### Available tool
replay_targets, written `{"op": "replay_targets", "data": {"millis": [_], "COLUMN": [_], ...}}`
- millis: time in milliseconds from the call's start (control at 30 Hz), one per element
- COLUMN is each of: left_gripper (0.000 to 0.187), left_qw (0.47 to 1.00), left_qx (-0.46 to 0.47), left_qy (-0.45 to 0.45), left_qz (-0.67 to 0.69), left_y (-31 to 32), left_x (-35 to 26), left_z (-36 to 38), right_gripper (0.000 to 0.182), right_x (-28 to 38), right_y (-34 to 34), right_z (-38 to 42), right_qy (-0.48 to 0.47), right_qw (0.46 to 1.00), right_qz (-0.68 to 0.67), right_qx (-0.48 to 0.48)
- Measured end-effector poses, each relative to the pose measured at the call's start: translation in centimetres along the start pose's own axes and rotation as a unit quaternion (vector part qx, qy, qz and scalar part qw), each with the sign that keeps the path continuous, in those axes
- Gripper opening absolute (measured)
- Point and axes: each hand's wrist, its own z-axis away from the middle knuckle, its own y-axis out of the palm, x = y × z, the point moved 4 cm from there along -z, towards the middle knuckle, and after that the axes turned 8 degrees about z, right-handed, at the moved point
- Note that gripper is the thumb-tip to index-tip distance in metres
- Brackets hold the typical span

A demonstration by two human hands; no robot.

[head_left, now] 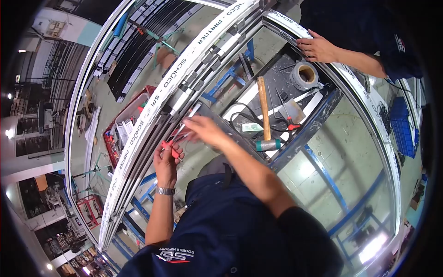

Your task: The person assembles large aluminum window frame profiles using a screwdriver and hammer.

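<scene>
At frame [152,124], left hand [166,159] grips red-handled tool [173,144]

My feed is evenly bright from overhead shop lamps, with small hot spots along the left edge. Glare pools at lower right. Fisheye bending curves every straight line, black corners vignette the frame, and motion blur smears the centre.

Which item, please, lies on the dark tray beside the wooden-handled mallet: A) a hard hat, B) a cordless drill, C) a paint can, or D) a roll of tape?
D: a roll of tape sits on the dark tray just up and right of the mallet, below the co-worker's hand.
</scene>
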Motion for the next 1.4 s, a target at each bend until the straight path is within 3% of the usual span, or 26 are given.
{"op": "replay_targets", "data": {"millis": [100,200,233,500,667,867,967,1067,1100,1300,1367,1400], "left_gripper": [0.038,0.041,0.040,0.039,0.040,0.032,0.030,0.033,0.032,0.027,0.033,0.038], "left_qw": [0.999,0.998,0.998,0.988,0.992,0.994,0.989,0.924,0.927,0.772,0.786,0.840], "left_qx": [-0.011,0.022,0.032,0.086,0.074,0.086,0.081,0.067,0.052,0.099,0.026,0.004], "left_qy": [-0.009,-0.027,-0.030,-0.070,-0.079,-0.063,0.098,0.280,0.272,0.442,0.416,0.358], "left_qz": [0.035,0.049,0.055,0.112,0.070,0.019,-0.081,-0.251,-0.254,-0.446,-0.456,-0.408], "left_y": [-0.7,-0.3,0.1,-0.5,-0.9,-0.2,0.8,1.3,1.2,1.9,2.0,0.8], "left_x": [-0.9,-1.9,-2.1,-2.0,-2.4,-2.5,-3.4,-4.6,-4.5,-5.4,-5.6,-5.1], "left_z": [-1.2,-3.1,-3.8,-5.9,-6.5,-6.5,-6.0,-5.7,-5.7,-4.7,-3.5,-3.8], "right_gripper": [0.029,0.027,0.026,0.024,0.026,0.027,0.027,0.027,0.026,0.026,0.027,0.027], "right_x": [-1.6,-1.2,-0.7,0.1,0.6,-0.2,0.3,1.0,1.1,0.0,-0.3,-0.3], "right_y": [3.6,3.6,3.2,3.4,3.7,3.5,3.6,3.8,3.8,3.5,3.3,3.3], "right_z": [-5.9,-8.0,-7.9,-9.5,-9.1,-9.3,-9.5,-9.1,-9.0,-9.4,-9.5,-9.6], "right_qy": [-0.023,-0.029,-0.004,-0.062,-0.028,-0.050,-0.060,-0.053,-0.045,-0.056,-0.073,-0.076], "right_qw": [0.994,0.987,0.985,0.976,0.977,0.967,0.964,0.969,0.973,0.977,0.977,0.977], "right_qz": [-0.097,-0.117,-0.132,-0.141,-0.122,-0.150,-0.167,-0.154,-0.134,-0.143,-0.142,-0.145], "right_qx": [-0.043,-0.104,-0.112,-0.156,-0.170,-0.197,-0.197,-0.185,-0.181,-0.150,-0.139,-0.134]}}
